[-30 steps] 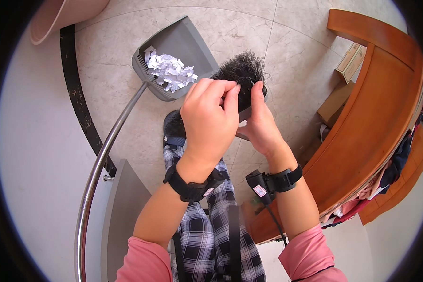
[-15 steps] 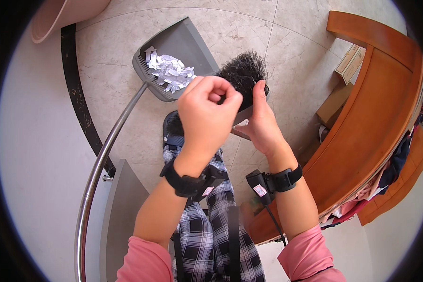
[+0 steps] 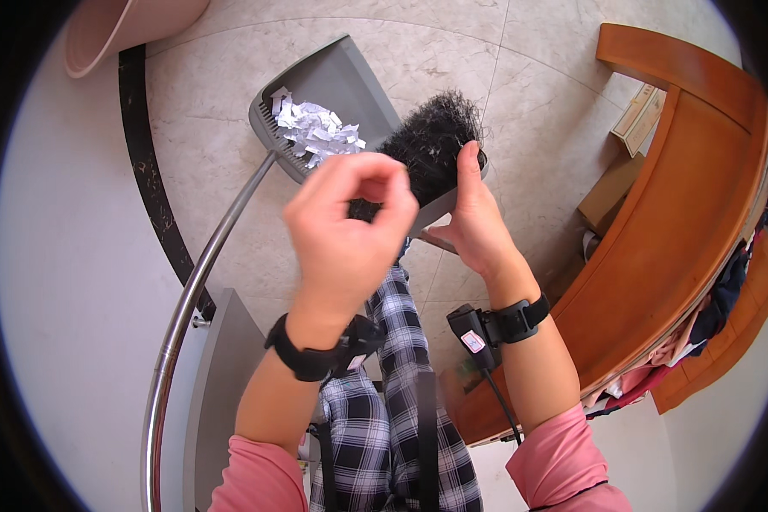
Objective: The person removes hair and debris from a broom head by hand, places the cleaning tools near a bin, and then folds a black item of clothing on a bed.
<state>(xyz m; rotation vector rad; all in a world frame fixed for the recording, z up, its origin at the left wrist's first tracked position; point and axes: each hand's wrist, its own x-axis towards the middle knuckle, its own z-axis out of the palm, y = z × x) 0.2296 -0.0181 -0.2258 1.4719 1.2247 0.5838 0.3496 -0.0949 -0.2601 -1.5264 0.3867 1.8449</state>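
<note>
My right hand (image 3: 480, 224) grips the grey base of a broom head, its thumb standing up along the side. Black bristles (image 3: 435, 141) face up toward me, with fine pale bits caught among them. Over the near left end of the bristles hangs my left hand (image 3: 346, 226), thumb and forefinger pinched together in a ring. Whatever sits between those fingertips is too small or blurred to make out. Beyond the hands a grey dustpan (image 3: 358, 81) lies on the floor, holding a heap of torn white paper scraps (image 3: 316, 130). Its metal handle (image 3: 179, 328) runs down at the left.
A curved brown wooden piece of furniture (image 3: 657, 213) fills the right side, with clothes (image 3: 700, 328) along its outer edge. Cardboard boxes (image 3: 613, 189) stand behind it. At the upper left is a pink bin (image 3: 128, 34); a grey panel (image 3: 222, 384) stands at lower left.
My left hand has moved left and toward me, away from the bristles, still pinched. The right hand keeps its hold on the broom head, nearly in place.
</note>
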